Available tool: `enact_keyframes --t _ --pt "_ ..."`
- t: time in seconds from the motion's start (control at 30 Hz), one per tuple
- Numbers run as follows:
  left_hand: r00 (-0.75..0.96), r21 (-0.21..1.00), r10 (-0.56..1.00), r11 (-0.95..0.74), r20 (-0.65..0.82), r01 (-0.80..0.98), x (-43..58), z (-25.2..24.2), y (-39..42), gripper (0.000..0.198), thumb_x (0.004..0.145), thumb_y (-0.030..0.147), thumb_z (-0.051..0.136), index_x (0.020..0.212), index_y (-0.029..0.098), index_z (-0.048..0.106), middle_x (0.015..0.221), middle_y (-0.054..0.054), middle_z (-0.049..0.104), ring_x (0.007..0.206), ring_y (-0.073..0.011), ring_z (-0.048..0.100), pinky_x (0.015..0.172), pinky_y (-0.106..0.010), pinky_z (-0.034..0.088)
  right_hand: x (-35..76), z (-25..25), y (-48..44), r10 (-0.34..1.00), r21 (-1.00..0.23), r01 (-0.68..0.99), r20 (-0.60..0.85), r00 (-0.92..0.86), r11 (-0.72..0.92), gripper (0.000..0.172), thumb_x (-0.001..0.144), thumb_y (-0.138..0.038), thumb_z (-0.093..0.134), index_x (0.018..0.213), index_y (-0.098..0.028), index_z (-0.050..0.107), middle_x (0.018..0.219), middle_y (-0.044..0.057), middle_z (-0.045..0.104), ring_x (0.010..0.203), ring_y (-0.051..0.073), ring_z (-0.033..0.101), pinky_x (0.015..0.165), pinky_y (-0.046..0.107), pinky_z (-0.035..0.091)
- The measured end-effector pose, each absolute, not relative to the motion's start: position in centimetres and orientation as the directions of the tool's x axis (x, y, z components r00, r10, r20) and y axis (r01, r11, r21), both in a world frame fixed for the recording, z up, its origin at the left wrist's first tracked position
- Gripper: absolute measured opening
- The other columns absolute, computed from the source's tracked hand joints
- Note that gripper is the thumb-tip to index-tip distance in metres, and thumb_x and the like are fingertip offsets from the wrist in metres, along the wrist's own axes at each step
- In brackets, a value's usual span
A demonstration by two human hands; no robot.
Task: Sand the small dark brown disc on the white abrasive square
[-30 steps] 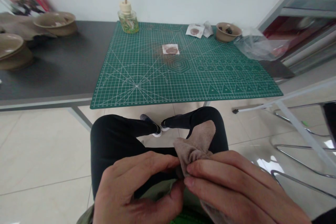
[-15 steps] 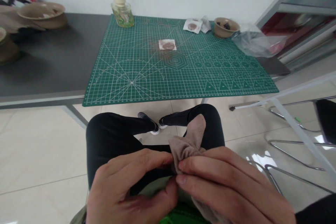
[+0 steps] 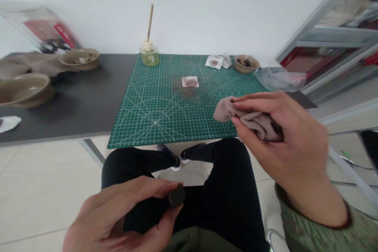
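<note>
Between the thumb and fingers of my left hand (image 3: 126, 212) is a small dark round piece (image 3: 177, 195), held above my lap; its exact kind I cannot make out. My right hand (image 3: 286, 138) is closed around a bunched greyish-pink cloth (image 3: 256, 122), raised over the right front part of the green cutting mat (image 3: 165, 110). A rounded end of the cloth pokes out past the fingertips. On the mat lies a white square (image 3: 190, 82) with a brown powdery smear. Another stained white square (image 3: 214, 62) lies farther back.
A bowl with dark pieces (image 3: 247, 63) and a clear plastic bag (image 3: 280, 76) sit at the back right. A reed diffuser bottle (image 3: 149, 55) stands at the mat's back left. Two brown bowls, one a bowl with pale pieces (image 3: 79, 60), stand on the left beside a cloth (image 3: 35, 64).
My hands have parted. The right hand has carried the cloth up and right over the mat, while the left stays low, now showing the dark round piece. The view has tilted up.
</note>
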State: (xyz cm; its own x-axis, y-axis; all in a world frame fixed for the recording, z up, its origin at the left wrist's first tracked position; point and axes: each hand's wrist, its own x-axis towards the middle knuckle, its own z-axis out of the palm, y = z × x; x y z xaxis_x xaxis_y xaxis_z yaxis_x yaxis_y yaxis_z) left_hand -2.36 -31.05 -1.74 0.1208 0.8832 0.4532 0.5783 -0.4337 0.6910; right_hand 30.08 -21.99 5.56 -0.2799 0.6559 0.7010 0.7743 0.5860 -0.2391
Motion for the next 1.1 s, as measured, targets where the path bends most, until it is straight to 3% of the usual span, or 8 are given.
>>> enact_keyframes --t 0.3,0.43,0.57,0.7,0.83,0.93,1.03,1.1 --pt "0.264 0.596 0.807 -0.574 0.529 0.562 -4.7 4.1 -20.5 0.016 0.114 0.039 0.089 0.129 0.042 0.095 0.106 0.009 0.099 0.08 -0.018 0.095 0.079 -0.021 0.08 26.2 8.8 -3.3 0.594 -0.323 0.524 0.622 -0.51 0.788 0.047 0.1 -0.001 0.074 0.14 -0.024 0.079 0.155 0.015 0.083 0.143 0.038 0.081 0.124 0.059 0.068" --pt "0.258 0.618 0.838 -0.532 0.481 0.579 -5.1 5.4 -15.0 0.017 0.113 0.042 0.094 0.129 0.039 0.098 0.1 0.005 0.098 0.082 -0.0199 0.094 0.056 -0.018 0.069 22.7 7.3 3.3 0.601 -0.395 0.454 0.493 -0.63 0.799 0.053 0.095 0.007 0.067 0.141 -0.016 0.076 0.158 0.021 0.079 0.149 0.038 0.078 0.132 0.055 0.061" --pt "0.301 0.572 0.764 -0.633 0.571 0.522 -5.9 5.4 -8.8 0.018 0.11 0.038 0.096 0.126 0.033 0.1 0.107 0.002 0.099 0.079 -0.0185 0.092 0.068 -0.021 0.076 18.8 5.0 6.7 0.645 -0.487 0.438 0.44 -0.625 0.756 0.052 0.095 0.009 0.072 0.138 -0.019 0.073 0.16 0.019 0.083 0.15 0.034 0.079 0.132 0.05 0.061" --pt "0.39 0.572 0.701 -0.713 0.597 0.406 -6.8 5.1 -4.5 0.016 0.102 0.029 0.102 0.117 0.029 0.101 0.099 0.003 0.098 0.073 -0.0155 0.088 0.077 -0.021 0.076 15.8 3.5 8.0 0.659 -0.528 0.425 0.412 -0.629 0.735 0.042 0.095 0.003 0.086 0.125 -0.025 0.077 0.143 0.012 0.094 0.132 0.032 0.088 0.117 0.048 0.069" --pt "0.693 0.775 0.656 -0.591 0.3 0.225 -6.8 3.1 -3.5 0.016 0.102 0.021 0.094 0.115 0.026 0.101 0.094 -0.002 0.098 0.076 -0.0175 0.092 0.076 -0.02 0.074 12.5 4.6 9.4 0.604 -0.511 0.354 0.492 -0.627 0.783 0.038 0.086 0.003 0.091 0.101 -0.029 0.077 0.111 -0.003 0.097 0.111 0.021 0.092 0.094 0.034 0.071" --pt "0.722 0.807 0.64 -0.555 0.261 0.2 -6.5 1.1 -3.5 0.016 0.103 0.021 0.091 0.116 0.023 0.1 0.098 -0.004 0.098 0.079 -0.0179 0.093 0.077 -0.02 0.074 8.1 6.7 11.1 0.473 -0.442 0.214 0.636 -0.61 0.871 0.052 0.087 -0.001 0.1 0.08 -0.024 0.054 0.08 -0.019 0.076 0.098 0.003 0.084 0.07 0.012 0.06" --pt "0.72 0.815 0.642 -0.547 0.262 0.191 -6.2 0.0 -3.7 0.014 0.104 0.024 0.09 0.115 0.024 0.099 0.098 -0.004 0.098 0.078 -0.0185 0.092 0.075 -0.022 0.074 2.3 7.9 13.0 0.416 -0.387 0.198 0.634 -0.653 0.901 0.066 0.087 0.012 0.083 0.074 -0.028 0.033 0.057 -0.018 0.04 0.096 -0.003 0.076 0.048 -0.003 0.036" --pt "0.684 0.801 0.671 -0.559 0.286 0.213 -6.1 -0.3 -3.7 0.01 0.099 0.025 0.095 0.109 0.025 0.1 0.097 -0.005 0.097 0.077 -0.02 0.09 0.075 -0.025 0.075 -0.7 7.7 13.9 0.34 -0.329 0.179 0.541 -0.769 0.927 0.061 0.097 0.011 0.075 0.071 -0.026 0.035 0.06 -0.02 0.046 0.083 -0.005 0.072 0.05 0.001 0.039"
